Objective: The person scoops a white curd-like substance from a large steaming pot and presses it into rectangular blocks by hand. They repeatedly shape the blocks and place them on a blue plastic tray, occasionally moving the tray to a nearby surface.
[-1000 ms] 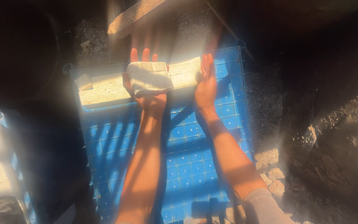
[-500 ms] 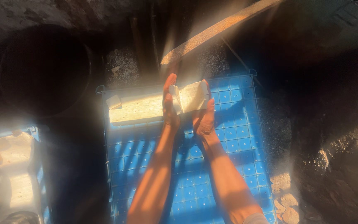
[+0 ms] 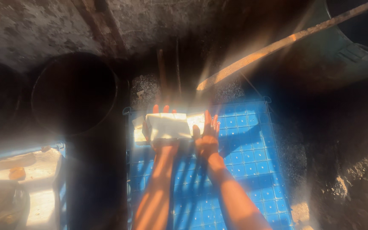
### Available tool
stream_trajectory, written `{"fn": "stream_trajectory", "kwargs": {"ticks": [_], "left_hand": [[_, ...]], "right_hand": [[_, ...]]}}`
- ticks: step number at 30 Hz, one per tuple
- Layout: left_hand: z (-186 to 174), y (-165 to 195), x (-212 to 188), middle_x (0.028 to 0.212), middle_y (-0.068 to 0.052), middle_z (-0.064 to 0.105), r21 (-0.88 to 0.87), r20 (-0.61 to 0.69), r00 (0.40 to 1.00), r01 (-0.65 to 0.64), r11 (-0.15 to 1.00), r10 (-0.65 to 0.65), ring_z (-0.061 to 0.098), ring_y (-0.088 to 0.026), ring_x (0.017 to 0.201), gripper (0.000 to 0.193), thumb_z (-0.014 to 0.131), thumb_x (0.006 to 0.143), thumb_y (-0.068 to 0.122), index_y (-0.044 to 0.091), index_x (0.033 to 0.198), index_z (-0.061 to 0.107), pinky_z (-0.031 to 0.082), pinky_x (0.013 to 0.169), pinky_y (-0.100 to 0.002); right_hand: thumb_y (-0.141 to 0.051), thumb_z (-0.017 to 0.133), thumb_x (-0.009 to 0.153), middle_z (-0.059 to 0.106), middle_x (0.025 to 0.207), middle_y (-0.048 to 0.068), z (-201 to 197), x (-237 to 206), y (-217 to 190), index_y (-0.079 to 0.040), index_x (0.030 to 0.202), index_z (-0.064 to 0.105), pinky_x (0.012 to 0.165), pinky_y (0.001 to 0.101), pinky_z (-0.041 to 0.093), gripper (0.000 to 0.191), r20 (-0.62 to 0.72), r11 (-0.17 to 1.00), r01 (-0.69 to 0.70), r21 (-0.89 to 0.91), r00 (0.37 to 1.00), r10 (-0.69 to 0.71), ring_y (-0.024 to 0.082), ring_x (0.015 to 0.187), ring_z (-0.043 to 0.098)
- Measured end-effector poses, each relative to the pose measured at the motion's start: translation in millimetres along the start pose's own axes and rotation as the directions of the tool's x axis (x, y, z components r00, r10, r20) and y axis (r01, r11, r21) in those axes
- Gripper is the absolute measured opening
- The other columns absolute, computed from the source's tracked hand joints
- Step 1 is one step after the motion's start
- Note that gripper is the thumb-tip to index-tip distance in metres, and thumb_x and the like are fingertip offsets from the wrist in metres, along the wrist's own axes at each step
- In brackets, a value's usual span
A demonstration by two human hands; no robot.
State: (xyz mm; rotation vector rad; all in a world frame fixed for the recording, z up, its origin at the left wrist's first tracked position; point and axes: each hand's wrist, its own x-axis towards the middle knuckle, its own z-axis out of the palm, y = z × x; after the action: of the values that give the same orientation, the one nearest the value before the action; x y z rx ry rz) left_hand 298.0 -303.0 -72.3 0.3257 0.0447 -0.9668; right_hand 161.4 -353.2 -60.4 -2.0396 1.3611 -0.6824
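Two bare forearms are seen reaching forward over a blue plastic crate (image 3: 243,170), which is the largest lit item in view and is laid flat on gritty, dark ground (image 3: 294,157). Its gridded surface is crossed by the shadows of the arms. Behind the crate, a rough stone wall (image 3: 43,25) is recorded, with a large dark round vessel (image 3: 75,91) standing to the left of the crate. A long wooden pole (image 3: 277,44) is noted slanting from the crate's far edge up towards the upper right, where part of a dark green bin (image 3: 354,55) is visible. At the lower left, a second crate (image 3: 30,187) with pale contents is partly shown in strong glare.

A pale rectangular block (image 3: 167,126) is held at the far left end of the blue crate, above its surface. The left hand (image 3: 160,136) is placed beneath and behind the block, fingers spread upward past its far edge, the block resting against the palm. The right hand (image 3: 207,136) is set flat beside the block's right end, fingers extended and close together, touching it. Another pale block (image 3: 138,127) is noted just behind and to the left, largely hidden; contact between the two cannot be determined.
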Motion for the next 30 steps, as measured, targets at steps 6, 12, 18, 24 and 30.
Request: {"fn": "stream_trajectory", "kwargs": {"ticks": [6,12,18,24,30], "left_hand": [[-2.6,43.4,6.0,0.156,-0.014,0.04,0.096,-0.007,1.0,0.004,0.995,-0.003,0.045,-0.033,0.136,0.076,0.039,0.094,0.063,0.017,0.155,0.038,0.038,0.112,-0.057],[-7.0,65.4,9.8,0.155,-0.016,0.044,0.383,0.151,0.985,-0.141,0.913,0.088,0.045,-0.029,0.139,0.082,0.04,0.097,0.062,0.006,0.157,0.037,0.036,0.117,-0.051],[-2.9,48.3,6.7,0.16,-0.015,0.043,0.8,0.39,0.919,-0.37,0.472,0.059,0.037,-0.026,0.151,0.073,0.036,0.107,0.058,0.003,0.155,0.042,0.025,0.125,-0.043],[-6.0,80.0,9.3,0.151,-0.017,0.05,0.391,0.294,0.955,-0.162,0.906,0.044,0.048,-0.034,0.142,0.066,0.055,0.105,0.056,0.006,0.148,0.052,0.037,0.124,-0.053],[-24.5,149.2,16.6,0.146,-0.005,0.055,-0.163,0.03,0.999,-0.017,0.986,0.023,0.052,-0.029,0.138,0.062,0.045,0.099,0.061,0.017,0.14,0.057,0.037,0.12,-0.053]], "right_hand": [[-0.045,0.044,0.103,0.03,0.166,0.019,16.2,4.2,14.7,-0.008,0.163,0.023,0.123,0.05,0.024,0.074,-0.023,0.26,-0.023,0.965,0.984,0.174,0.036,0.152,0.029],[-0.058,0.04,0.113,0.041,0.159,0.013,17.6,1.8,21.3,-0.01,0.166,0.029,0.122,0.048,0.033,0.073,0.328,-0.461,-0.373,0.805,0.928,-0.178,0.032,0.145,0.04],[-0.056,0.044,0.113,0.049,0.15,0.018,68.8,-27.4,-39.2,-0.005,0.16,0.037,0.118,0.0459,0.041,0.07,0.134,-0.11,-0.137,0.984,0.99,-0.038,0.031,0.137,0.049],[-0.044,0.042,0.113,0.045,0.159,0.021,82.1,-43.1,-107.6,0.001,0.156,0.04,0.127,0.0438,0.03,0.062,-0.073,0.731,0.132,0.669,0.991,-0.112,0.032,0.152,0.04],[-0.038,0.046,0.114,0.051,0.151,0.029,77.7,-26.3,-105.9,0.006,0.154,0.04,0.129,0.0495,0.032,0.06,-0.141,0.79,0.13,0.599,0.988,-0.056,0.041,0.147,0.045]]}}
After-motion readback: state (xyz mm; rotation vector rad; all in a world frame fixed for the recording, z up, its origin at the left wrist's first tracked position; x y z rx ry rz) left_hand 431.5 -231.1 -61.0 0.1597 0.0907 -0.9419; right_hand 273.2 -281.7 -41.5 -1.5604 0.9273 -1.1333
